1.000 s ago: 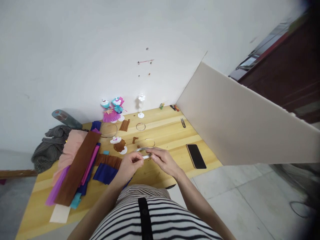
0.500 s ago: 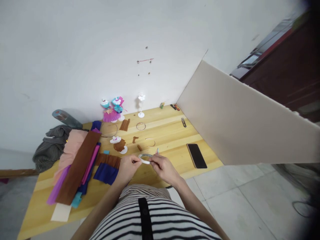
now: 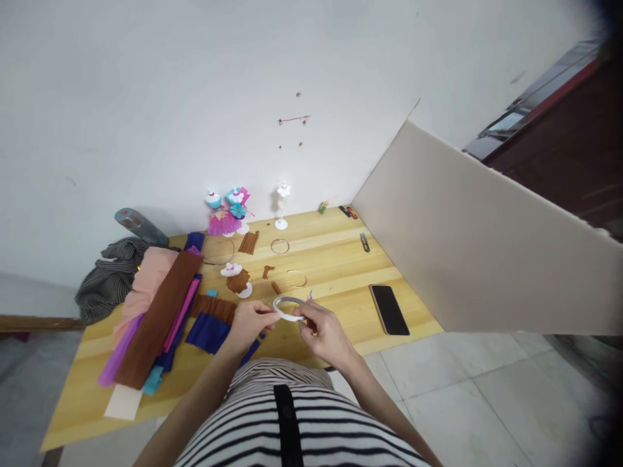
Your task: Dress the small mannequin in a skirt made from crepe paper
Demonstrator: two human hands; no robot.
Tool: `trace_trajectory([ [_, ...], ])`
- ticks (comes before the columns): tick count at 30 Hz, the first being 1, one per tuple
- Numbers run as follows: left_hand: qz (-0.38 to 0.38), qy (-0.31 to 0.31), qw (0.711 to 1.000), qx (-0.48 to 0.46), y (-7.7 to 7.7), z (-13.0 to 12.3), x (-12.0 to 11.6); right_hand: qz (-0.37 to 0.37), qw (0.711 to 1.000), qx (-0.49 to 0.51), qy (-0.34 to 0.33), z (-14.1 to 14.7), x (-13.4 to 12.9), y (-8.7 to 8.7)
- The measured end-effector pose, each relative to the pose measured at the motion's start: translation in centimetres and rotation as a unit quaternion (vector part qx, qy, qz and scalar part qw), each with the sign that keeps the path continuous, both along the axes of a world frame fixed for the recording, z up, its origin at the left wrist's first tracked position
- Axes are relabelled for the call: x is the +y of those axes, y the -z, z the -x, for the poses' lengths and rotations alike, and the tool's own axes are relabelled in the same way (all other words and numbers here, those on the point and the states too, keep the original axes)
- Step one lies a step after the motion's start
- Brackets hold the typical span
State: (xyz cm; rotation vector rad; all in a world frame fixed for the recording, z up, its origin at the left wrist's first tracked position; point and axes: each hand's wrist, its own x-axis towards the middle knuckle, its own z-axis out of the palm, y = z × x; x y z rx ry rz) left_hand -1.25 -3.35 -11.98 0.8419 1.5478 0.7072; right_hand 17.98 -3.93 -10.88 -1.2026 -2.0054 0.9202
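Note:
A narrow roll of white tape (image 3: 291, 318) is held above the table's front edge, seen as a thin ring. My right hand (image 3: 328, 332) is closed on its right side, thumb and fingers pinching the rim. A small coloured tip sticks up behind those fingers; what it is, I cannot tell. My left hand (image 3: 250, 324) pinches at the ring's left side, where the tape's end seems to be. Just left of that hand lie brown crepe paper (image 3: 214, 307) and a dark blue piece (image 3: 207, 332). A small mannequin stand with brown paper (image 3: 238, 281) stands beyond it.
A phone (image 3: 390, 310) lies at right, with thread snips (image 3: 365, 242) behind it and a tall board (image 3: 487, 240) beside it. Stacked coloured paper (image 3: 158, 318) covers the left. Dressed mannequins (image 3: 224, 222), a bare white mannequin (image 3: 281, 206) and wire rings (image 3: 280, 246) are farther back.
The view has shifted slightly, so the table things sit farther right. The tape roll has turned a little more face-on between my hands. Both hands keep their pinch.

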Motion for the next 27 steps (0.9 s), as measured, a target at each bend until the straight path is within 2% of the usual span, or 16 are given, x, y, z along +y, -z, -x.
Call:
trace_trajectory([
  [5,0.05,0.01,0.989,-0.138,-0.6,0.4,-0.1,0.004,0.999,0.051,-0.011,-0.2,0.1,-0.5],
  [11,0.041,0.02,0.965,-0.258,-0.9,0.1,-0.6,0.036,0.99,0.138,-0.021,-0.4,0.0,-0.7],
  [19,0.001,0.026,0.945,-0.325,-1.0,-0.2,-0.5,0.046,0.982,0.181,-0.035,-0.3,-0.1,-0.9],
  [27,-0.01,-0.009,0.935,-0.353,-1.4,-0.5,-0.7,0.037,0.981,0.188,-0.024,-0.2,0.0,-0.2],
])
